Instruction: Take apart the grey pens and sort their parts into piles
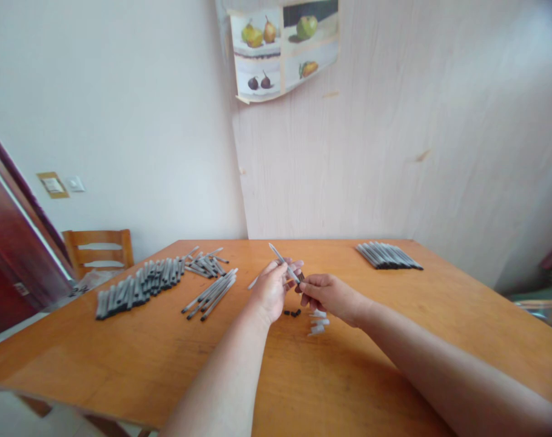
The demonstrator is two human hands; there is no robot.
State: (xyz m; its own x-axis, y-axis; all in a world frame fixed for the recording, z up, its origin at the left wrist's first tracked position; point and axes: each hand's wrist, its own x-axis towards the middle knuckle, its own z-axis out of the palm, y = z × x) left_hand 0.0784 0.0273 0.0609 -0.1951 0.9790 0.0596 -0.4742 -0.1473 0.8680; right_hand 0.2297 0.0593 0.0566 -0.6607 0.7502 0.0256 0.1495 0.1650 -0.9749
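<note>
Above the middle of the table, my left hand (272, 290) is closed around a pen (278, 253), which slants with its tip up and to the left. The fingers of my right hand (326, 292) pinch at the pen's lower dark end; whether they hold a separate small part there is hidden. Just below the hands lie several small black plugs (296, 313). Beside them, under my right hand, are several small clear-white plastic pieces (318, 323). A pale thin rod (252, 283) shows partly behind my left hand.
Left of my hands lie a small group of pens (212, 294), a loose heap (206, 264) and a long row of pens (139, 284). Another neat row (389, 255) lies at the back right of the wooden table (367, 376). A chair (98, 250) stands beyond the left edge.
</note>
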